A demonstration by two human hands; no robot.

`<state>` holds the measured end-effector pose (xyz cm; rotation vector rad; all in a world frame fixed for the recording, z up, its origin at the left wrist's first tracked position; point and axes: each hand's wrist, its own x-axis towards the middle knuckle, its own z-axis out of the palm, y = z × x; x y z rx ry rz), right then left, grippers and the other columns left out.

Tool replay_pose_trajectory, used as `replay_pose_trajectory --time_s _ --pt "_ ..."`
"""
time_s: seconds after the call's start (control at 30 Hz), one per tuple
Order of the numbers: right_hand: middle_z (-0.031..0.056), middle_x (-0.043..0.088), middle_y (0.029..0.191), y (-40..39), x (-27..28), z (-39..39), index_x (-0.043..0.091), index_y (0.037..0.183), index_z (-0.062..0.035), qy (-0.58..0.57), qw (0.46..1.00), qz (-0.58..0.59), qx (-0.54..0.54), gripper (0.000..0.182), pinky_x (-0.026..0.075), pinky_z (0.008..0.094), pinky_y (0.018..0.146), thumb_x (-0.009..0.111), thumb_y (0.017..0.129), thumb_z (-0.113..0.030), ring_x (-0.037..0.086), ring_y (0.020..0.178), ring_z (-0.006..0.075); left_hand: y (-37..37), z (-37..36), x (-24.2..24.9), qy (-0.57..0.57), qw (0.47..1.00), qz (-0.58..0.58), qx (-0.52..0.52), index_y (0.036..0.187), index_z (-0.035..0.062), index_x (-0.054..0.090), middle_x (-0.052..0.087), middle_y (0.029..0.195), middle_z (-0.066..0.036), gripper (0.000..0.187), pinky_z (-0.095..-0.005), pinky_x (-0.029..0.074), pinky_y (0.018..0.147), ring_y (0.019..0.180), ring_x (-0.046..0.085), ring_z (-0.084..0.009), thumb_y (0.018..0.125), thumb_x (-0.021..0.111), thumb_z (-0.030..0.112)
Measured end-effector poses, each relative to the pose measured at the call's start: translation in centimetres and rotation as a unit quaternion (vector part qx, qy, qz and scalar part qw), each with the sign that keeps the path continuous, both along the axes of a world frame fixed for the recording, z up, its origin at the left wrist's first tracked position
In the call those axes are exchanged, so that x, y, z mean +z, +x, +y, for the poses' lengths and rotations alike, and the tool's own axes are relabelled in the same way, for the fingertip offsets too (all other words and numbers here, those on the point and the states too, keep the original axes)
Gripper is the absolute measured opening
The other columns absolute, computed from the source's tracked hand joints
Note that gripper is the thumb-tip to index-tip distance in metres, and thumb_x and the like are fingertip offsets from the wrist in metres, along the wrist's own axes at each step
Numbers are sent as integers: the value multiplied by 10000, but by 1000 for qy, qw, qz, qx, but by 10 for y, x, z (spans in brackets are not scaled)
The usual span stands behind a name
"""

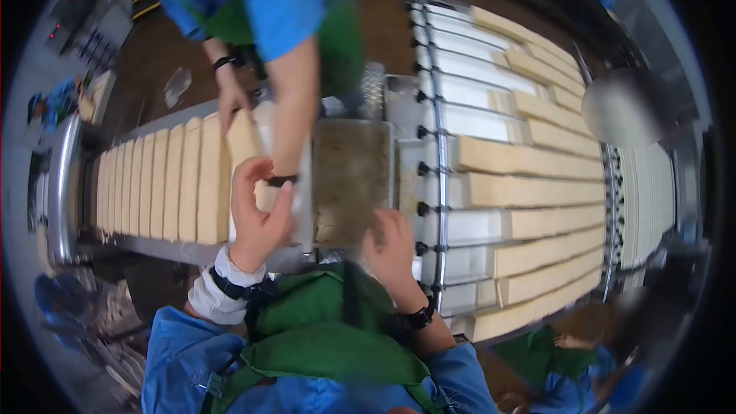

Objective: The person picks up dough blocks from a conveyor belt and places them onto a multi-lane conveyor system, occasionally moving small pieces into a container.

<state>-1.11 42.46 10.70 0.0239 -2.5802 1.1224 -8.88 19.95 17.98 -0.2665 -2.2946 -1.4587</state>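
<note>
My left hand (262,222) is raised at the right end of a row of pale, dough-like slabs (170,184), its thumb and fingers apart in a curve. Just beyond its fingertips, a slab (243,142) is in the hand (232,103) of a co-worker reaching in from across. The co-worker's other forearm (294,123) passes right beside my fingers and partly hides what lies there. Over the near right edge of a grey-brown tray (353,176) is my right hand (389,245), slightly blurred, fingers loosely bent and apart, with nothing seen in it.
To the right, a slatted white conveyor (468,119) carries more pale strips (537,188) in separate lanes, with a metal rail (438,184) along its near side. A steel roller (65,188) stands at far left. Another worker (575,376) is at lower right.
</note>
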Motion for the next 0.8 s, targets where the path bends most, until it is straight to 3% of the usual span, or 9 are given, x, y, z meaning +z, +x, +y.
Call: replay_pose_trajectory --time_s 0.13,0.23,0.33,0.43,0.57,0.6,0.7,0.73,0.8 --pt "196 575 1160 -29 9 -87 597 1179 0 -16 980 -15 197 403 462 461 948 669 792 -89 556 1091 381 44 -99 -71 20 986 -92 138 1229 -10 514 541 1032 -120 462 -344 475 861 943 561 -232 805 694 25" --pt "199 584 1152 -54 18 -156 591 1207 -15 -19 946 -24 322 418 465 467 967 670 807 -104 550 1107 398 81 -155 -123 -38 907 -312 278 1264 12 512 534 1022 -137 560 -365 471 857 929 552 -263 742 713 44" --pt "224 561 1186 -98 9 -229 561 1223 44 23 917 18 399 436 471 448 953 648 822 -105 537 1123 416 106 -183 -161 -44 893 -320 313 1329 43 479 563 1089 -189 673 -396 477 871 975 561 -304 703 724 67" --pt "250 519 1298 -163 -30 -301 524 1285 70 123 921 -25 369 525 395 463 1060 658 829 -154 483 1232 410 116 -202 -193 -17 903 -340 263 1373 52 435 586 1155 -224 724 -427 490 863 946 587 -335 710 726 77" --pt "254 417 1475 -242 -83 -356 436 1409 74 224 938 -9 265 662 250 479 1187 642 885 -273 345 1403 396 107 -215 -188 137 889 -417 133 1491 44 309 635 1023 -185 887 -367 529 724 762 624 -244 734 766 124" --pt "251 394 1495 -250 -96 -359 414 1428 69 230 937 -7 264 681 226 484 1196 625 901 -306 311 1424 392 106 -219 -194 162 880 -435 96 1543 79 237 639 979 -161 932 -331 523 685 748 615 -191 766 751 120" --pt "239 334 1545 -266 -113 -361 360 1473 55 240 935 -16 262 726 171 496 1214 576 941 -389 236 1470 380 89 -231 -162 209 831 -513 56 1564 109 193 638 895 -120 944 -320 516 670 710 600 -185 788 730 101" --pt "234 321 1555 -260 -112 -359 350 1481 50 238 934 -26 263 732 163 497 1215 562 949 -405 228 1475 376 87 -231 -173 248 859 -446 50 1581 135 142 608 767 -57 964 -302 497 611 652 579 -162 805 710 79" --pt "220 295 1575 -250 -112 -355 327 1499 38 253 931 -33 262 742 160 507 1211 545 961 -424 215 1485 361 83 -238 -167 307 804 -509 23 1586 139 113 603 763 -54 970 -289 481 579 623 562 -144 814 696 69"
